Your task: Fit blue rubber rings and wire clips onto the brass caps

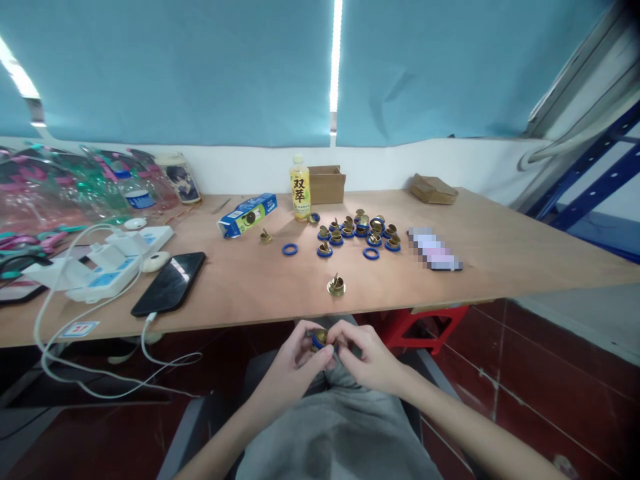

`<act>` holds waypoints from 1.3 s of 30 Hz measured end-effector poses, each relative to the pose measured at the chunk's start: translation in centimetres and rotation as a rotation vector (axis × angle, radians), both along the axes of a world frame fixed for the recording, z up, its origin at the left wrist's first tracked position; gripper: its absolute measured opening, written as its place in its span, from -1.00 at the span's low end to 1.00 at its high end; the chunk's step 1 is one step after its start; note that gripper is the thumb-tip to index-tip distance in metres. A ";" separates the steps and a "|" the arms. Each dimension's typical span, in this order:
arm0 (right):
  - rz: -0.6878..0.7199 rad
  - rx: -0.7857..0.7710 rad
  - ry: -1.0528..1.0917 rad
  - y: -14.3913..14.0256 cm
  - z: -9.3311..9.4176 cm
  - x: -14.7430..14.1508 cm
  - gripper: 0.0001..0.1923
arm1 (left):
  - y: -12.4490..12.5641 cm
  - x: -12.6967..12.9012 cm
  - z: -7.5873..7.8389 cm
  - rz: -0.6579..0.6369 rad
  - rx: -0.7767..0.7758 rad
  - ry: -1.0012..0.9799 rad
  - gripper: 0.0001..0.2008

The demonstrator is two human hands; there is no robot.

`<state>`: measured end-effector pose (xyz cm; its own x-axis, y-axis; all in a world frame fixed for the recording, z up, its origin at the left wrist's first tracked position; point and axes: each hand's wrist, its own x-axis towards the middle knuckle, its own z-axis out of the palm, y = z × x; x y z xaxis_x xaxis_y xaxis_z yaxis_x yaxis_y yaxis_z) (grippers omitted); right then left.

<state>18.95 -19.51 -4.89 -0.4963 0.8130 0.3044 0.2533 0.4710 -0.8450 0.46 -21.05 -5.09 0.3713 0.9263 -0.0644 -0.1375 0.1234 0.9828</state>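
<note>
Both hands, left hand [295, 357] & right hand [367, 357], pinch one small brass fitting w/ blue rubber ring [319, 339] over lap, below wooden table edge [280, 317]; slip = probably drops to floor.

The yellow bottle [299, 188] at the back of the surface [500, 247] carries a label with the red characters "双萃". Print on the blue carton [247, 215] is too small to read.
</note>
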 end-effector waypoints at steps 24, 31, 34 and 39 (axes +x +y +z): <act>-0.009 -0.008 0.000 -0.1 0.2 -0.1 -0.79 | -0.1 -0.1 0.3 -0.003 0.004 0.017 -0.76; -0.010 0.008 0.003 -0.1 0.0 0.0 -0.81 | -0.2 -0.2 0.1 -0.018 0.009 0.011 -0.79; -0.005 0.000 -0.002 -0.1 0.0 0.0 -0.81 | -0.1 -0.2 0.0 -0.024 0.024 0.023 -0.81; 0.003 -0.005 0.015 -0.1 0.0 0.0 -0.81 | 0.0 -0.2 0.0 -0.025 0.037 0.032 -0.82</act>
